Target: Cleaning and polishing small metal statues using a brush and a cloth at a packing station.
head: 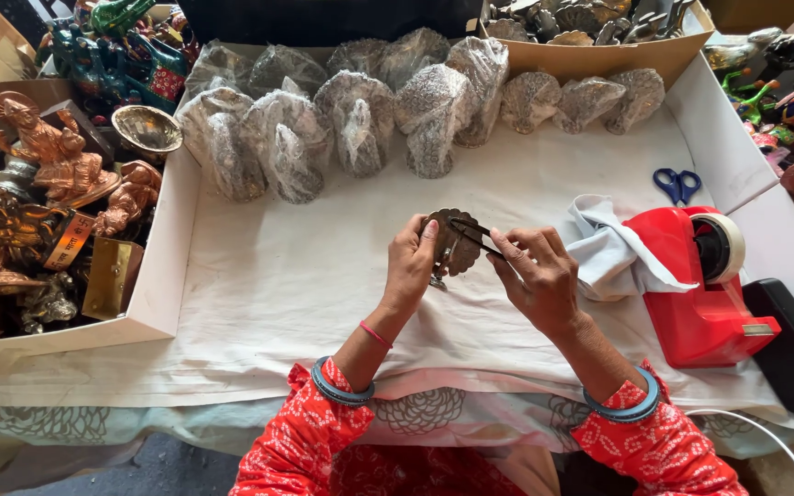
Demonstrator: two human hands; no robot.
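Just left of the red tape dispenser [705, 285], the left hand [411, 266] grips a metal ornament [452, 241]; the right hand [539, 276] pinches its dark loop [475, 234], fingers curled.

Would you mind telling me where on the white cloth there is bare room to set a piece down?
The widest bare patch of the white cloth lies left of the left hand, below the wrapped pieces. A smaller patch lies between that row and both hands. Right of the right hand it is crowded: rag, tape dispenser, scissors.
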